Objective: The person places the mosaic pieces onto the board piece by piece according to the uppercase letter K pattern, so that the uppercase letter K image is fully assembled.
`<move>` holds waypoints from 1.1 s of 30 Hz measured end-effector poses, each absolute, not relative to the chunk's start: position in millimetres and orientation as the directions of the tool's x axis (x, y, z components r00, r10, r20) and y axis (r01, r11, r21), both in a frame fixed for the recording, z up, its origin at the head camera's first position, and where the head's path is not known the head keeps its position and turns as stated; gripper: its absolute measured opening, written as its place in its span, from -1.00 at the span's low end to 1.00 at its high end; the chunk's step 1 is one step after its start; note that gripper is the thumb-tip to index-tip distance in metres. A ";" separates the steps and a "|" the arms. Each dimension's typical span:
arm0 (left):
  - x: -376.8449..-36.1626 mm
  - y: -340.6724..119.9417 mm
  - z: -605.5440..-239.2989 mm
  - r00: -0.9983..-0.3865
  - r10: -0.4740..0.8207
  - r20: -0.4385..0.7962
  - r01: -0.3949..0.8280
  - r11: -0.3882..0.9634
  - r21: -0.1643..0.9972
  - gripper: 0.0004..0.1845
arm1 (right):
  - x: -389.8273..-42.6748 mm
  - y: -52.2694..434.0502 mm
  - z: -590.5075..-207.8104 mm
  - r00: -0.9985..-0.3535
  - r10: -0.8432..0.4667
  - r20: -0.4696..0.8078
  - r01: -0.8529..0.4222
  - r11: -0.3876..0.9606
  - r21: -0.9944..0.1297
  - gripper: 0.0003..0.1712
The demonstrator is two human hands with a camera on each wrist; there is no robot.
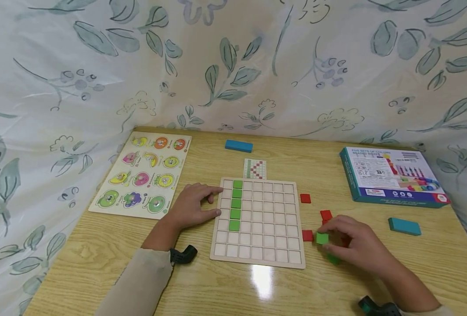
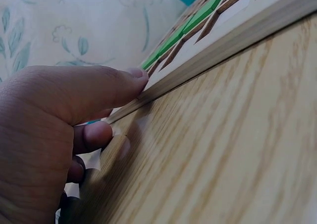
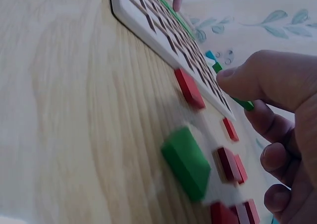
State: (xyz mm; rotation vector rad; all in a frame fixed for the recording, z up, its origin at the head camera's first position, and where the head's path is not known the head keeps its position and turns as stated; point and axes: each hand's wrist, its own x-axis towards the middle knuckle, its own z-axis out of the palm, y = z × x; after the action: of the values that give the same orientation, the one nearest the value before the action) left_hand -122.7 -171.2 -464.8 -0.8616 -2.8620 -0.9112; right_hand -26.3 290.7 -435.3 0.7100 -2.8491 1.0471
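Note:
A wooden grid board [image 1: 257, 261] lies flat, with several green tiles [image 1: 235, 213] set one below another in its second column from the left. At the board's left edge is my left hand [image 1: 194, 206]; its thumb [image 2: 116, 85] rests against the rim. Over the table to the right of the board, my right hand [image 1: 353, 241] pinches a green tile [image 1: 322, 238] between thumb and fingers. Beneath that hand lies another green piece [image 3: 187, 162], with red tiles [image 3: 229, 163] around it, partly hidden in the head view.
A small pattern card [image 1: 255, 169] touches the board's far edge. Single red tiles [image 1: 305, 198] lie right of the board. A fruit puzzle board [image 1: 138, 175] is at left, a boxed set [image 1: 395, 175] at right, with blue blocks [image 1: 239, 145] at the back and right.

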 end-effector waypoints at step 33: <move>-122.9 -171.6 -463.8 -0.851 0.498 0.169 0.503 0.677 0.537 -0.40 | -44.4 202.5 -440.3 -0.823 -0.535 0.192 -0.499 0.519 -0.694 -0.56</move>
State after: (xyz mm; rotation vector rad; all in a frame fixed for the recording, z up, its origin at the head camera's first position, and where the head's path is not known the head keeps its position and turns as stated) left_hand -122.9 -171.6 -463.8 -0.8561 -2.8683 -0.9230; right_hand -44.4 202.5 -440.3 0.9461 -2.7771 1.2451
